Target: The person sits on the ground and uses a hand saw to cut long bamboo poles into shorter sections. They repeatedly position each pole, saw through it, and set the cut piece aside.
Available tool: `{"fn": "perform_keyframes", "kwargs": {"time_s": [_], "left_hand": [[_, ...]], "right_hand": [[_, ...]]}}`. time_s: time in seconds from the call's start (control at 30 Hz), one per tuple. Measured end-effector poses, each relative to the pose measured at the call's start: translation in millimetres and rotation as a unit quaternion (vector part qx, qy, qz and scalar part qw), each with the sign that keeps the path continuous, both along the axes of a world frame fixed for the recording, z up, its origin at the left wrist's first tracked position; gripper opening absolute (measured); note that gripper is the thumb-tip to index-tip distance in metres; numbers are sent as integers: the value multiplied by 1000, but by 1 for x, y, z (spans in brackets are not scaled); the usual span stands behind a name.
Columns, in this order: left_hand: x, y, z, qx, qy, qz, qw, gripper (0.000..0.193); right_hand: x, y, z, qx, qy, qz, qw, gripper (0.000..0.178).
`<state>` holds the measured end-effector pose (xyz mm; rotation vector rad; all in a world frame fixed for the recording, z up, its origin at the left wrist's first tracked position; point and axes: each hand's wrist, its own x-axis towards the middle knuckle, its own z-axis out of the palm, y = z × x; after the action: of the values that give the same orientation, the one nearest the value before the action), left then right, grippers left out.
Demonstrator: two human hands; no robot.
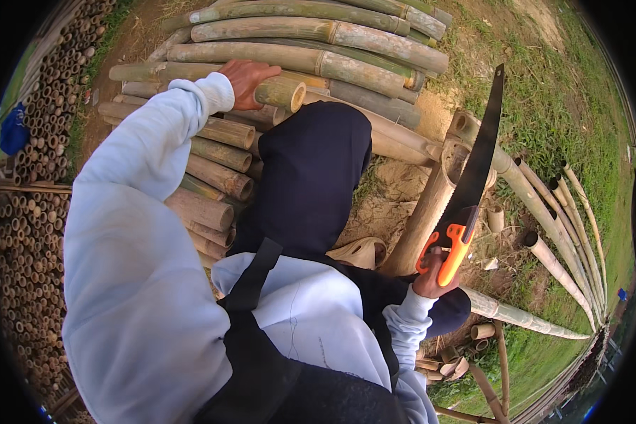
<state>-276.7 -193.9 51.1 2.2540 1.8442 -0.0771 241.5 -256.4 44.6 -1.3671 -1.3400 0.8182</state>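
My left hand (pixel 247 83) is closed over a bamboo pole (pixel 281 93) on top of the pile, close to its cut end. That end points toward my bent knee. In my right hand (pixel 436 274) is a handsaw (pixel 475 162), gripped by its orange handle. Its dark blade points up and away, with the toothed edge on the left side. A thick bamboo post (pixel 420 222) stands behind the blade, with a notched, hollow top. The blade overlaps the post in view; I cannot tell whether they touch.
Long bamboo poles (pixel 261 30) lie stacked ahead, with shorter cut lengths (pixel 208 180) at my left. Several thin poles (pixel 555 247) stretch across the grass at right. Offcuts (pixel 445 367) lie at lower right. Many bamboo pieces (pixel 25 283) are stacked far left. A tan clog (pixel 360 252) shows below my knee.
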Motion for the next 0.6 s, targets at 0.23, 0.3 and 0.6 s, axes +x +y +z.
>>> {"fn": "perform_keyframes", "kwargs": {"time_s": [0.23, 0.3, 0.6], "left_hand": [[-41, -140, -16, -91, 24, 52, 994, 73], [-53, -170, -25, -85, 35, 75, 993, 81], [-43, -201, -24, -166, 93, 111, 975, 89]], "right_hand": [[11, 5, -10, 3, -8, -3, 1000, 25], [8, 6, -9, -8, 2, -8, 1000, 17], [8, 4, 6, 4, 2, -6, 1000, 22]]}}
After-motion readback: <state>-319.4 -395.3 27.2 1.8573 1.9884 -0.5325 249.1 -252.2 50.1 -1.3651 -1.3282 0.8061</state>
